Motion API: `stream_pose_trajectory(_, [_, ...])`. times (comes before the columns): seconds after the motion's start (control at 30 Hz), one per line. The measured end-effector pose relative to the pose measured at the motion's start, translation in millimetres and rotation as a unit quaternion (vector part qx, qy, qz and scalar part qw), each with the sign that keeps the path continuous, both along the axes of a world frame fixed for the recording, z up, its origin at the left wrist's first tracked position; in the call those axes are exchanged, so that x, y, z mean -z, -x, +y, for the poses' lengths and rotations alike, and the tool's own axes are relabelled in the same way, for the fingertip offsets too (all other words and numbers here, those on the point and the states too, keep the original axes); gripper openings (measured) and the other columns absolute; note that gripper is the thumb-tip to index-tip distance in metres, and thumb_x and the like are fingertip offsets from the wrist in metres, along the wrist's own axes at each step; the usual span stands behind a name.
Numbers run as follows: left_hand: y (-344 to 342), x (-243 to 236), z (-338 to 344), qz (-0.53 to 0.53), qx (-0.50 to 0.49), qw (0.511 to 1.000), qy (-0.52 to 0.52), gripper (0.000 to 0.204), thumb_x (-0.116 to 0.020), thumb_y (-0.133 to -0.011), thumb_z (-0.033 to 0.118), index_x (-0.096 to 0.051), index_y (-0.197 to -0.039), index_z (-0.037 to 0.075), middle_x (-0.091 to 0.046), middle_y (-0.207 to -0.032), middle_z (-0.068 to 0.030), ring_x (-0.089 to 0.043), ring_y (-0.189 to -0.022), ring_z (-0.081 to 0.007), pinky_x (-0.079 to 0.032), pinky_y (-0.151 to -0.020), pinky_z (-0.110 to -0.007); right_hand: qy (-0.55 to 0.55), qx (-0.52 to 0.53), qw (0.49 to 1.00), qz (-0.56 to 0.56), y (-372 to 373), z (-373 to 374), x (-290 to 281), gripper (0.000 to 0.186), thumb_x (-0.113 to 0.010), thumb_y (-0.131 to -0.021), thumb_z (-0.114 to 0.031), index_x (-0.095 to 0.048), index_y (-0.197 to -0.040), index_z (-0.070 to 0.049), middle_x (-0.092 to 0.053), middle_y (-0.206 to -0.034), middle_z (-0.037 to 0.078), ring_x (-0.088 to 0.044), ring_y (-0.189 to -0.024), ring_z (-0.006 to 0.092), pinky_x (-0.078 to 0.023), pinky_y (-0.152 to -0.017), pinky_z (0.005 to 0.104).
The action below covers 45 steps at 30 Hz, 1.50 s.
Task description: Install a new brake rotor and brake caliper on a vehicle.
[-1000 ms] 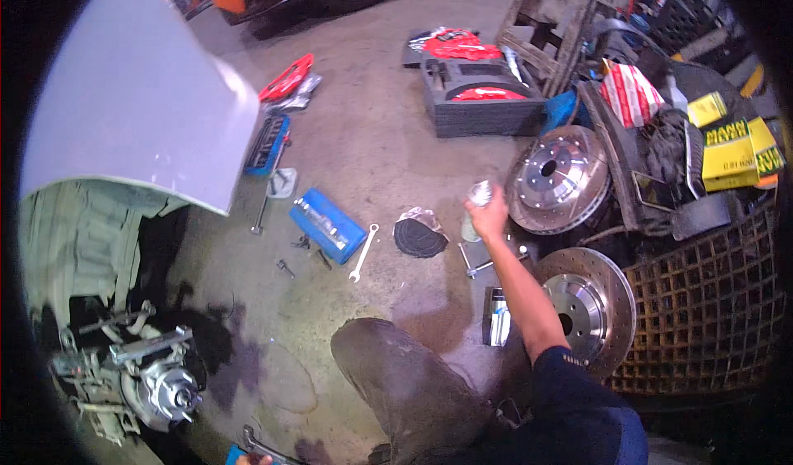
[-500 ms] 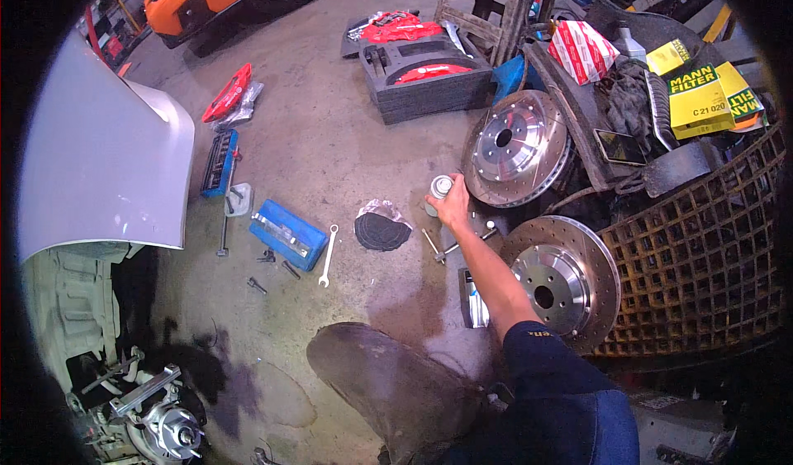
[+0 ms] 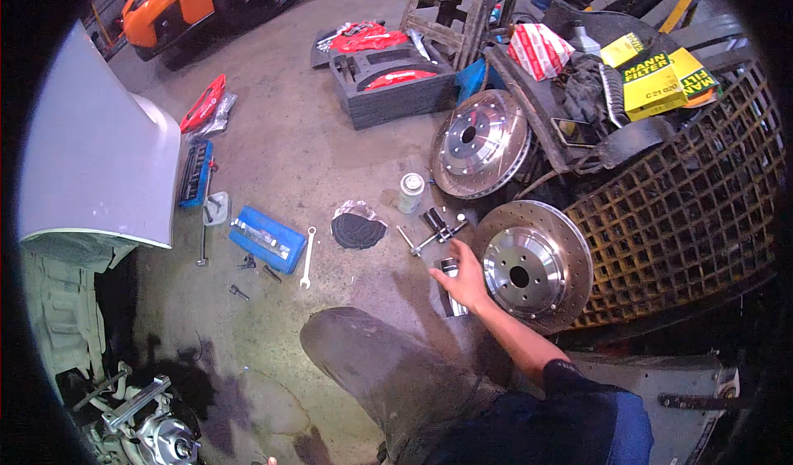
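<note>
My right hand (image 3: 464, 282) is open, thumb and fingers apart, over a small dark and silver item (image 3: 453, 306), partly hidden, beside the lower drilled brake disc (image 3: 553, 242). Just beyond the hand lie metal hand tools (image 3: 434, 232), and a light cylindrical can (image 3: 411, 196) stands upright. A second slotted disc (image 3: 491, 143) leans behind the can. A round dark pad on crinkled wrapping (image 3: 359, 230), an open-end spanner (image 3: 309, 258) and a blue toolbox (image 3: 264, 238) lie left of these. Only fingertips of my left hand (image 3: 272, 461) show at the bottom edge.
A pale car panel (image 3: 99, 168) and exposed hub (image 3: 172, 442) are left. Red calipers (image 3: 201, 106), a foam case (image 3: 392, 102) and an orange vehicle (image 3: 165, 11) are farther back. A cluttered cart (image 3: 611, 143) and rusty grating (image 3: 669, 217) fill the right.
My right hand has let go of the can, which now stands on the floor, and has moved back toward me with fingers spread. The view has also shifted.
</note>
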<state>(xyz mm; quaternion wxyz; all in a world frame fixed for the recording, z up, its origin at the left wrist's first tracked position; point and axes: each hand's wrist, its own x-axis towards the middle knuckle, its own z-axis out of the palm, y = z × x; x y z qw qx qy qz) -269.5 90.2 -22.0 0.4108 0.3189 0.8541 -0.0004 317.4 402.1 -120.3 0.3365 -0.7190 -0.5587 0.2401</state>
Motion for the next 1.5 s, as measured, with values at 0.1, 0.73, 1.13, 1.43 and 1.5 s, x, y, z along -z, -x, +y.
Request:
stream_pose_trajectory(0.1, [-19,-6,52,-0.046,0.057,0.996,-0.041,0.062,-0.060,-0.092,0.054,-0.044,-0.055,0.007,-0.037,-0.053,0.0025,-0.034,-0.054,-0.0125,-0.031,-0.052,-0.035,-0.036,0.100,0.994,-0.022,-23,-31,-45,0.065,-0.079,-0.075,-0.024,-0.051,-0.126,0.003,-0.060,-0.118,0.020,-0.060,-0.107,0.0325,-0.048,-0.095,0.0397])
stream_pose_trajectory(0.73, [-7,48,82,-0.074,0.149,0.983,-0.080,0.057,-0.068,-0.085,0.054,-0.064,-0.087,-0.003,-0.063,-0.089,-0.0168,-0.054,-0.084,-0.0258,-0.046,-0.081,-0.041,0.005,0.233,0.944,-0.234,-179,-71,-170,0.025,-0.060,-0.079,0.000,-0.067,-0.104,0.002,-0.070,-0.098,0.021,-0.069,-0.094,0.0351,-0.053,-0.086,0.0397])
stream_pose_trajectory(1.13, [2,71,39,-0.076,0.084,0.993,-0.026,0.063,-0.061,-0.087,0.060,-0.063,-0.096,-0.002,-0.063,-0.095,-0.0144,-0.057,-0.095,-0.0269,-0.043,-0.090,-0.041,-0.015,0.190,0.967,-0.169,-140,93,-127,0.066,-0.074,-0.076,-0.036,-0.057,-0.122,0.009,-0.064,-0.116,0.027,-0.062,-0.112,0.0357,-0.047,-0.097,0.0409])
stream_pose_trajectory(1.43, [2,51,-13,-0.116,0.039,0.992,-0.031,0.064,-0.057,-0.089,0.063,-0.062,-0.073,0.001,-0.056,-0.064,-0.0091,-0.051,-0.067,-0.0201,-0.045,-0.074,-0.040,0.075,0.264,0.957,0.089,-216,196,-25,0.090,-0.082,-0.069,-0.049,-0.052,-0.130,0.010,-0.058,-0.130,0.023,-0.057,-0.120,0.0326,-0.043,-0.101,0.0380])
stream_pose_trajectory(1.5, [3,51,-18,-0.113,0.028,0.993,-0.031,0.064,-0.057,-0.089,0.063,-0.062,-0.073,0.001,-0.056,-0.064,-0.0090,-0.051,-0.067,-0.0198,-0.045,-0.074,-0.040,-0.067,0.263,0.934,0.232,-215,205,1,0.082,-0.084,-0.071,-0.038,-0.052,-0.130,0.010,-0.062,-0.125,0.016,-0.059,-0.114,0.0262,-0.044,-0.098,0.0363])
